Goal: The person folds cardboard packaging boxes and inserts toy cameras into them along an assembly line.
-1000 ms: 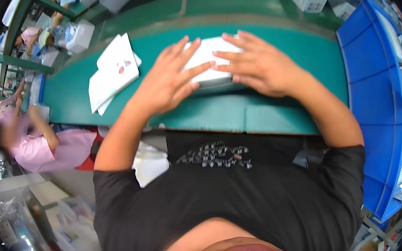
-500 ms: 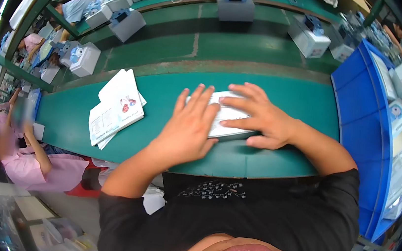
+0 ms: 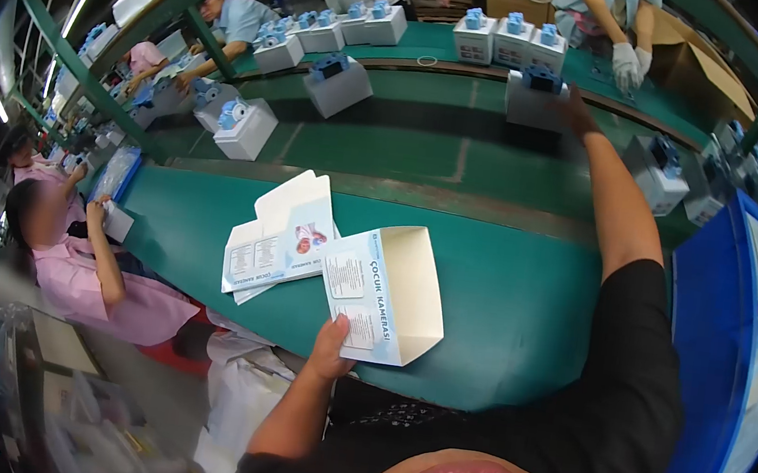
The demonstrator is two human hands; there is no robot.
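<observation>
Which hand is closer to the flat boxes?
Left. The left hand, holding an open box, is near the flat boxes; the right hand is far beyond them, beside a white box.

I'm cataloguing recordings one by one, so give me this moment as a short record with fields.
Left hand: grips an opened printed carton near its lower left corner
Right hand: stretched out beside a white box topped by a blue device; contact unclear
Table: green, bearing flattened cartons
Right side: blue bin
Nearby: person in pink, at left
</observation>
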